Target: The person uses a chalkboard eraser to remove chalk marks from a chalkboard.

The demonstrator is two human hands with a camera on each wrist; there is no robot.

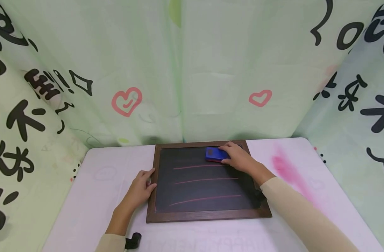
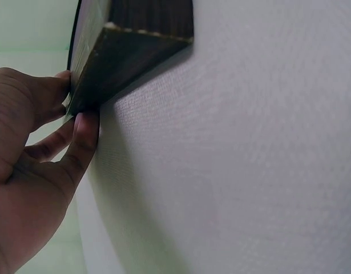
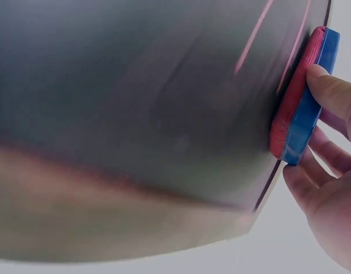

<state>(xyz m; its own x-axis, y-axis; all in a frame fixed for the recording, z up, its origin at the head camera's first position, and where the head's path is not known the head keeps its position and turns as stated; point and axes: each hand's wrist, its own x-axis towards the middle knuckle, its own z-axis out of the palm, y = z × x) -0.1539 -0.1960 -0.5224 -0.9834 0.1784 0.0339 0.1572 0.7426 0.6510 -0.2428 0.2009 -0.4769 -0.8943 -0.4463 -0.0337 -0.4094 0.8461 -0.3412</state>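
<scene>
A blackboard (image 1: 195, 190) in a brown wooden frame (image 1: 211, 215) lies on the table, with three pink lines across it. My right hand (image 1: 242, 159) grips a blue eraser (image 1: 215, 154) on the board's upper right part, just above the top line. In the right wrist view, thumb and fingers of the hand (image 3: 335, 200) hold the eraser (image 3: 305, 114) by its blue back, its red pad against the board. My left hand (image 1: 140, 189) pinches the frame's left edge; the left wrist view shows the hand (image 2: 38, 154) with fingertips at the frame's side (image 2: 129, 57).
The pale table (image 1: 110, 175) has a pink stain (image 1: 284, 164) to the right of the board. Light green curtains (image 1: 211, 87) with black characters and pink hearts stand behind and on both sides. A small black object (image 1: 135, 240) is beside the left sleeve.
</scene>
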